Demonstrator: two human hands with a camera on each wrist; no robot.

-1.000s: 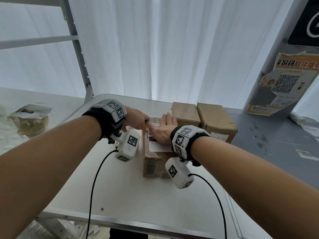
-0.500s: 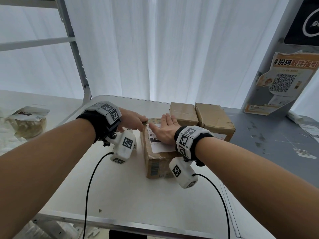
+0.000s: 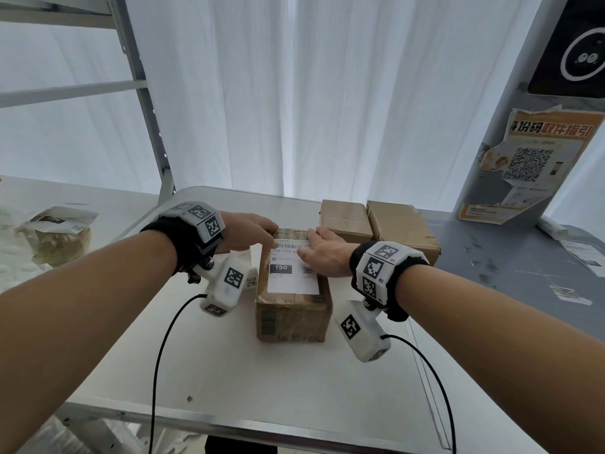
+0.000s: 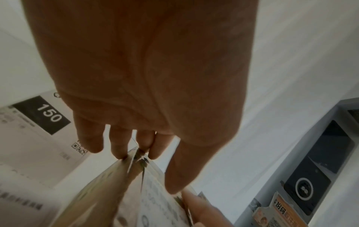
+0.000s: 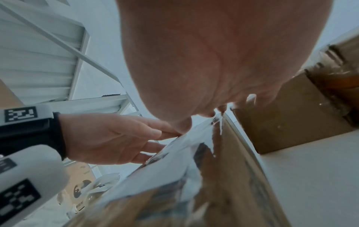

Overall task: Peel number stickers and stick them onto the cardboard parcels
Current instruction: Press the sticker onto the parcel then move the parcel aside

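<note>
parcel [image 3: 292,306] centre of table [image 3: 229,381] | 2 parcels [image 3: 376,224] behind-right | poster [image 3: 530,168] far right

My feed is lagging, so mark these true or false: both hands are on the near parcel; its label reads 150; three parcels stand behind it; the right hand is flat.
1. Both hands on the near parcel: true, left hand and right hand touch its top.
2. Label reads 150: true.
3. Three parcels behind: false, two parcels show.
4. Right hand flat: true, pressing the label.
</note>
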